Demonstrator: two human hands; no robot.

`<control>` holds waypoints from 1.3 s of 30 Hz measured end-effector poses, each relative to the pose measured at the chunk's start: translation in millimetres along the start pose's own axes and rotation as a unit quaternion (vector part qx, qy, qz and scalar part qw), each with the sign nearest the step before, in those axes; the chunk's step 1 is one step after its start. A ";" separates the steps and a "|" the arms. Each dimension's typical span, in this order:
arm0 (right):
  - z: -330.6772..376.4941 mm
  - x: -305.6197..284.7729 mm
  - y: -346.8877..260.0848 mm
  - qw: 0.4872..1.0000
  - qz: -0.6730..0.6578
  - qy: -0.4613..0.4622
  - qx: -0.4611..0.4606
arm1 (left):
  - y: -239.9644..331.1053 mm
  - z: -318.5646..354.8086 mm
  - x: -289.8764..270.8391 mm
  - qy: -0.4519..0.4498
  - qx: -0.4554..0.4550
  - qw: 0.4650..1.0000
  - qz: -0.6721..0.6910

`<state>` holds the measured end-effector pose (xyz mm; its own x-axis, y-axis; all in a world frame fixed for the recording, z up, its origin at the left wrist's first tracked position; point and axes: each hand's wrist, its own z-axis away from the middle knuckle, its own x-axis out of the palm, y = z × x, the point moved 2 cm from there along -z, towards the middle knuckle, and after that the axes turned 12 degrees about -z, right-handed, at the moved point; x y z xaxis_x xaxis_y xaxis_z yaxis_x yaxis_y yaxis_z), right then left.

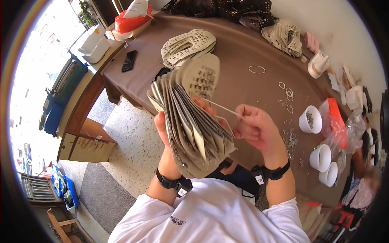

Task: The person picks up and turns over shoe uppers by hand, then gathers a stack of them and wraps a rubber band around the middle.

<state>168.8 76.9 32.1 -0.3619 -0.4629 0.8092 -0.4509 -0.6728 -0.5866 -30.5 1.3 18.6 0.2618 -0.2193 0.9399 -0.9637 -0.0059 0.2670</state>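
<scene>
A thick bundle of beige shoe uppers (184, 117), layered on edge, is held up in front of my chest. My left hand (162, 128) wraps round it, thumb on the near left side and fingers at the far right. The outermost piece shows punched holes and fans away at the top. A pale rubber band (222, 107) is stretched from the bundle to my right hand (256, 126), whose fingers pinch it. Part of the band is hidden by the bundle and fingers. Beyond the bundle lies another stack of perforated beige uppers (188, 45) on the brown-covered table (239, 52).
Loose rubber bands (257, 69) and small metal bits (291, 141) lie on the table's right side. White cups (310, 120) and plastic bags (338, 121) stand beyond them. A phone (128, 61) lies at the left. More uppers (283, 37) and a white shoe (318, 65) sit along the wall.
</scene>
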 end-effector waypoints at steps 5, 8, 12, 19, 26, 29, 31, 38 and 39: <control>31.3 -10.1 14.9 0.974 0.197 0.058 0.099 | 25.5 -8.4 -33.5 0.054 0.055 0.986 -0.146; 36.2 -6.5 27.8 0.994 0.062 -0.066 -0.056 | 30.8 -6.8 -33.8 0.041 0.074 0.988 -0.132; 41.7 9.7 33.5 0.987 0.073 -0.135 0.044 | 29.4 -7.4 -21.1 0.050 0.099 0.993 -0.037; 43.1 29.1 59.0 0.973 0.090 -0.187 0.102 | 26.1 -8.8 -15.3 0.057 0.135 0.984 -0.096; 26.9 14.5 89.0 0.992 -0.094 -0.081 0.016 | 37.0 -19.5 -15.4 0.143 0.183 0.957 -0.172; 21.5 6.5 96.2 0.995 -0.047 -0.081 0.033 | 42.2 -15.0 -16.7 0.129 0.174 0.968 -0.125; 19.4 6.5 99.6 0.995 -0.054 -0.078 0.038 | 39.6 -16.5 -7.3 0.156 0.180 0.962 -0.133; 15.9 20.4 96.0 0.973 -0.151 -0.170 -0.023 | 33.0 -22.0 0.7 0.232 0.221 0.931 -0.177; 13.0 23.1 94.2 0.958 -0.193 -0.211 -0.038 | 30.5 -22.3 -1.3 0.223 0.223 0.928 -0.199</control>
<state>128.6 -4.7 -4.0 0.1973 -0.3909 0.8990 -0.5482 -0.8043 -0.2293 -59.0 23.2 30.3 0.5011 0.3119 0.8072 -0.6859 -0.4256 0.5902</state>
